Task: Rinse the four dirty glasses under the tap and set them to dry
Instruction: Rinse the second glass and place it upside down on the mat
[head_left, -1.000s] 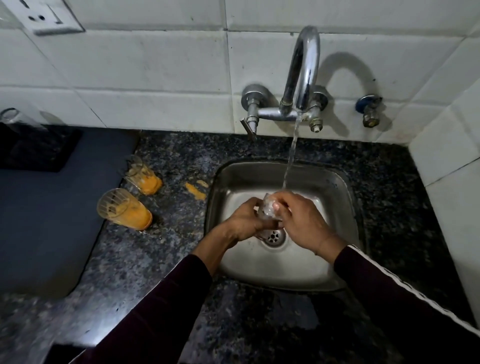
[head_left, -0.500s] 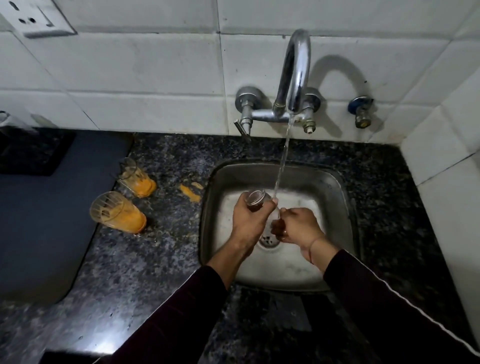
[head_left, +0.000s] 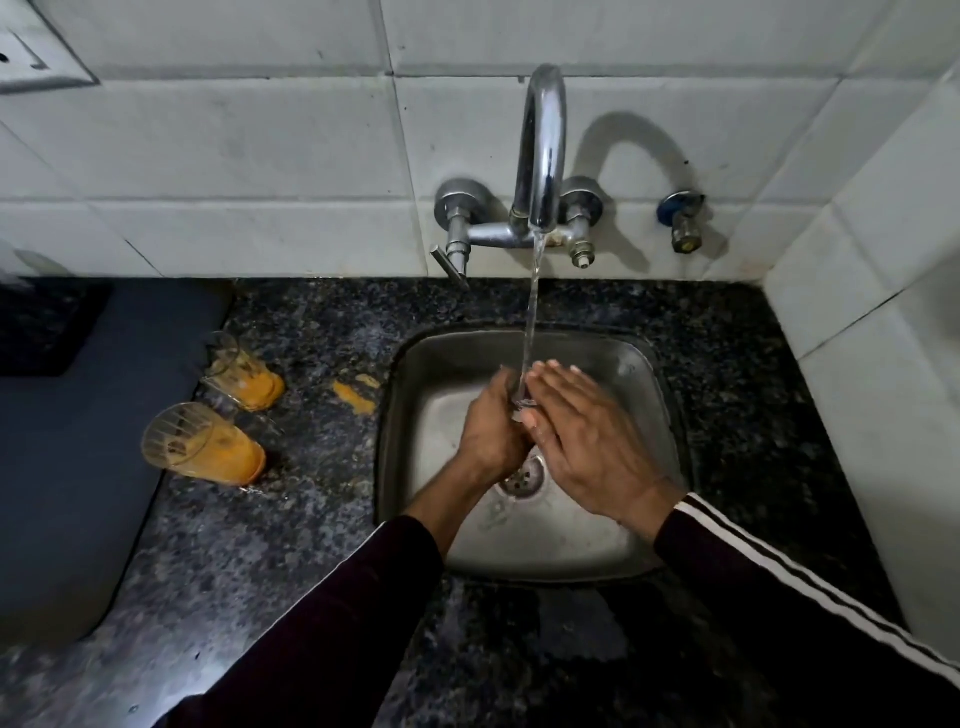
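Water runs from the chrome tap into the steel sink. My left hand grips a small clear glass under the stream; only a sliver of it shows between my hands. The flat palm of my right hand, fingers stretched out, presses against the glass's right side. Two dirty glasses smeared with orange residue lie on their sides on the counter left of the sink: one nearer me, one farther back.
An orange smear marks the speckled granite counter by the sink's left rim. A dark mat covers the counter's left part. A small valve sticks out of the tiled wall. A white tiled side wall bounds the right.
My left hand has lowered the glass into the stream between both hands. My right hand has opened flat and moved up against the glass.
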